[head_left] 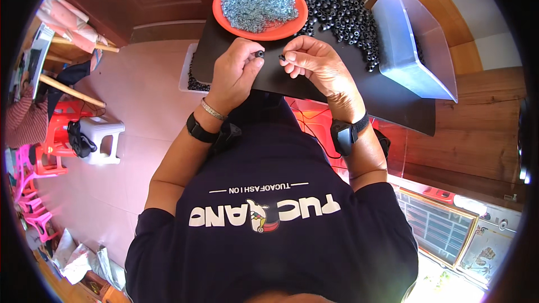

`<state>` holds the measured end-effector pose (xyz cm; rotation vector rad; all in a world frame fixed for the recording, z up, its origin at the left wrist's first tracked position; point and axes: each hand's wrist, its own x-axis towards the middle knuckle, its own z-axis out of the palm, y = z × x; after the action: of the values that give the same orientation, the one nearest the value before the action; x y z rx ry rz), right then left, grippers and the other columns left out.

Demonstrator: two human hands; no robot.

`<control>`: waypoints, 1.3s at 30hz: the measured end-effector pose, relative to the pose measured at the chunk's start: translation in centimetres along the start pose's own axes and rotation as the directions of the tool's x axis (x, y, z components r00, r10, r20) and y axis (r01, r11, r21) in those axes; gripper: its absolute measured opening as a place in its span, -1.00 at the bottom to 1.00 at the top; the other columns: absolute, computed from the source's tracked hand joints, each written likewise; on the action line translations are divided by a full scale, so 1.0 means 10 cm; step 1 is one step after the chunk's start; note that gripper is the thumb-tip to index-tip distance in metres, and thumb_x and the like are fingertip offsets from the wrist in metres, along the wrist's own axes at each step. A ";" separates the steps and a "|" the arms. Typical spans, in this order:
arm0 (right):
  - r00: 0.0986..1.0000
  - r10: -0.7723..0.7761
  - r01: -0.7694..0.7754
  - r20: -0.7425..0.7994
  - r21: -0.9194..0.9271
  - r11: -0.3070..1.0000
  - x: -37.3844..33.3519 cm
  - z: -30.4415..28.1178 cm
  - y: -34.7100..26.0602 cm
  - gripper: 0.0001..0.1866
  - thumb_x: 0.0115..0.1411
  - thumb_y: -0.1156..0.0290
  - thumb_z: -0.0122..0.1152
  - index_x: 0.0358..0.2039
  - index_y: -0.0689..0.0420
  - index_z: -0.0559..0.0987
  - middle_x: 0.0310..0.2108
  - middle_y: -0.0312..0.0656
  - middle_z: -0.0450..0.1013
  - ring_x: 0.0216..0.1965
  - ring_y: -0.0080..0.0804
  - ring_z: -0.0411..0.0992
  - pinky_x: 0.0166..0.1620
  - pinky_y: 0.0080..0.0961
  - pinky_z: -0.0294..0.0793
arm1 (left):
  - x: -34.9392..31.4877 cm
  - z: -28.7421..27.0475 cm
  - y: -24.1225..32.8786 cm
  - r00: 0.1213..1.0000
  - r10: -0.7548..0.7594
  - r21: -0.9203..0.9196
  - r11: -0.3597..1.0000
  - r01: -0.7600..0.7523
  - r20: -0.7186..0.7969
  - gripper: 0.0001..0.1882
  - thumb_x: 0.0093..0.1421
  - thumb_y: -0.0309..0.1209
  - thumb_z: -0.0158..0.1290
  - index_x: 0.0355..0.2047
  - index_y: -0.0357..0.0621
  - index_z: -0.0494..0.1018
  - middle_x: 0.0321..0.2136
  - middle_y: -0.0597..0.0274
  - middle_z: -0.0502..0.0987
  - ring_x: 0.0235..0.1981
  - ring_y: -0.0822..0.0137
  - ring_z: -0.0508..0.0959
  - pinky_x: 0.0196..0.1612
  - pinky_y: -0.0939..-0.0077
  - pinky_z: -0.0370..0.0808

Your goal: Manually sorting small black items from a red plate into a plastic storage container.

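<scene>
Between the thumb and finger of my left hand (236,76) is a small black ring-like part (259,54), its hole facing up. My right hand (321,66) pinches a tiny dark piece (282,57), too small to make out. The two hands face each other, a short gap apart, over the near edge of the dark table (342,87). Just beyond them sits an orange-red plate (302,14) heaped with small silvery metal parts (258,4). Farther right lies a big loose pile of small black round parts (337,8).
A translucent plastic bin (409,50) stands tilted at the table's right. Below the table's left side is another bin (185,73) holding black parts. At far left are a white stool (104,134), red stools (59,129) and a person in a striped sleeve (28,120).
</scene>
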<state>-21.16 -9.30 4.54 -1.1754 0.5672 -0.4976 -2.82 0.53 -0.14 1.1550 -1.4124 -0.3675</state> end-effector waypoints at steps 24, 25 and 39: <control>0.996 0.010 -0.027 -0.090 -0.191 0.981 0.05 0.33 -0.04 -0.88 0.22 0.43 0.20 -0.29 0.22 0.53 -0.44 -0.30 0.49 -0.42 -0.62 0.45 -0.34 -0.72 0.43 | -0.02 0.05 0.00 0.983 0.182 0.173 0.967 -0.186 0.036 -0.77 0.07 -0.62 0.06 -0.23 -0.25 0.37 -0.36 0.06 0.43 -0.37 0.04 0.50 -0.31 0.32 0.46; 0.996 0.010 -0.028 -0.091 -0.190 0.981 0.04 0.34 -0.03 -0.88 0.22 0.43 0.20 -0.29 0.22 0.53 -0.44 -0.30 0.49 -0.42 -0.62 0.45 -0.34 -0.72 0.43 | -0.03 0.05 -0.01 0.982 0.186 0.166 0.968 -0.190 0.036 -0.77 0.07 -0.63 0.07 -0.23 -0.25 0.37 -0.36 0.06 0.43 -0.37 0.04 0.50 -0.31 0.32 0.46; 0.969 -0.168 0.156 -0.182 -0.078 0.985 0.07 0.56 0.27 -0.72 0.28 0.45 0.09 -0.04 0.27 0.36 -0.37 -0.21 0.47 -0.35 -0.57 0.45 -0.26 -0.62 0.48 | 0.00 0.08 -0.04 0.952 0.296 0.237 0.933 -0.272 -0.071 -0.76 -0.01 -0.63 0.11 -0.29 -0.25 0.41 -0.29 0.06 0.44 -0.27 0.03 0.48 -0.21 0.28 0.45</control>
<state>-16.79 -4.93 3.45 -1.2483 0.6558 -0.7409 -3.37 0.04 -0.71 1.1105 -1.5293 0.0607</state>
